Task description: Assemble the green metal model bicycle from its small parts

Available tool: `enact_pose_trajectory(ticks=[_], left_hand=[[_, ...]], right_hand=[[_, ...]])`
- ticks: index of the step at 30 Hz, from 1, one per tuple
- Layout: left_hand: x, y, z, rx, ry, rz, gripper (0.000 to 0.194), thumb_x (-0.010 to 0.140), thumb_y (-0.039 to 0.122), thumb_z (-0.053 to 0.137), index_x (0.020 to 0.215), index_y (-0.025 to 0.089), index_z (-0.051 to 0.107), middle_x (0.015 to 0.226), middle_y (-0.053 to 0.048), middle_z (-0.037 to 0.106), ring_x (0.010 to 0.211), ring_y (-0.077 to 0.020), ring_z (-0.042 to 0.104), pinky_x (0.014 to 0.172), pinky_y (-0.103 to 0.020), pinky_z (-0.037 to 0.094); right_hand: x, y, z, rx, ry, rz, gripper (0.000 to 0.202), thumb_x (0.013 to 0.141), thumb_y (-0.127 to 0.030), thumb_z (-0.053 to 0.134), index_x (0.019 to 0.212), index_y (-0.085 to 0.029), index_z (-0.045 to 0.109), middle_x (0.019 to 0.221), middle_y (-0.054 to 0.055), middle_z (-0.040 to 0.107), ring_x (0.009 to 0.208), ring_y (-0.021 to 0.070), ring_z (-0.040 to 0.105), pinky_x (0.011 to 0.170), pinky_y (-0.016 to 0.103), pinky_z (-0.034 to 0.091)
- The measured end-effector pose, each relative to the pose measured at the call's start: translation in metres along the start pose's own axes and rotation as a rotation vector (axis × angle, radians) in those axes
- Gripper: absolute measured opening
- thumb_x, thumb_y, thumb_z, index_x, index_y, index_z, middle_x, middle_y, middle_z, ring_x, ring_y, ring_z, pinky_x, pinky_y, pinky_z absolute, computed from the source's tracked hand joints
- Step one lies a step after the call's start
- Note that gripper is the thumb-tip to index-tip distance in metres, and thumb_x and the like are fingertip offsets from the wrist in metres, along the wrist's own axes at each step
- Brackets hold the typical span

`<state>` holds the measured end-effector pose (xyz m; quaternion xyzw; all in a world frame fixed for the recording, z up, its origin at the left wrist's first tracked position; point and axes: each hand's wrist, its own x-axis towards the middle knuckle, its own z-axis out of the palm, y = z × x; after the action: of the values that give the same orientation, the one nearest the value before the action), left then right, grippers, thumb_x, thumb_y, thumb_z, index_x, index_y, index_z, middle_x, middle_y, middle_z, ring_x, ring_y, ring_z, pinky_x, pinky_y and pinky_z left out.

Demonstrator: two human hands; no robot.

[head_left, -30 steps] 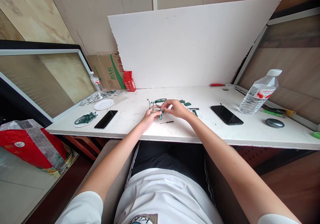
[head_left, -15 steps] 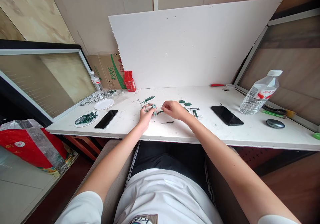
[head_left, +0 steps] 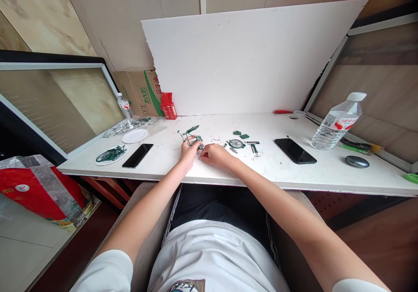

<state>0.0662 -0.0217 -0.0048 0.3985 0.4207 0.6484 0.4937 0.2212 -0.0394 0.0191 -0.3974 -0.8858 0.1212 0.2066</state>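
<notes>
Pinching the green frame [head_left: 190, 135], left hand [head_left: 188, 149] is closed on it; right hand [head_left: 211, 155], curled at 4 o'clock, grip unclear; wheel [head_left: 236, 143] at 3.

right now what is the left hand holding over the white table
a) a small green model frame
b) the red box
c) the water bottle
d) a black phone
a: the left hand grips the small green model frame above the white table, while both black phones, the water bottle and the red box lie or stand untouched elsewhere.
</notes>
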Motion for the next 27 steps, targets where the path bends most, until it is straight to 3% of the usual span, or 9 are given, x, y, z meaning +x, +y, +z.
enact_pose_trajectory(ticks=[10, 19, 27], left_hand=[[0.002, -0.004, 0.001, 0.006, -0.023, 0.033, 0.044, 0.072, 0.016, 0.081, 0.11, 0.018, 0.059, 0.096, -0.009, 0.077, 0.079, -0.0169, 0.071, 0.077, -0.031, 0.055], [0.004, -0.011, -0.001, 0.055, -0.079, 0.115, 0.042, 0.073, 0.02, 0.081, 0.109, 0.019, 0.06, 0.097, -0.007, 0.076, 0.08, -0.0156, 0.07, 0.082, -0.031, 0.054], [0.002, -0.008, -0.001, 0.048, -0.1, 0.105, 0.043, 0.072, 0.019, 0.08, 0.11, 0.019, 0.06, 0.097, -0.006, 0.076, 0.077, -0.0152, 0.069, 0.083, -0.032, 0.054]], right_hand=[[0.002, -0.006, 0.013, -0.1, 0.003, 0.037, 0.018, 0.097, -0.023, 0.061, 0.092, -0.019, 0.077, 0.093, 0.008, 0.08, 0.08, 0.018, 0.067, 0.066, 0.026, 0.036], [0.0, -0.019, 0.004, -0.144, -0.091, 0.138, 0.019, 0.089, -0.017, 0.06, 0.071, -0.018, 0.063, 0.075, 0.007, 0.072, 0.065, 0.0171, 0.059, 0.06, 0.029, 0.03], [0.001, -0.017, 0.001, -0.135, -0.143, 0.149, 0.018, 0.09, -0.015, 0.058, 0.072, -0.018, 0.061, 0.078, 0.01, 0.071, 0.066, 0.0189, 0.058, 0.062, 0.031, 0.034]])
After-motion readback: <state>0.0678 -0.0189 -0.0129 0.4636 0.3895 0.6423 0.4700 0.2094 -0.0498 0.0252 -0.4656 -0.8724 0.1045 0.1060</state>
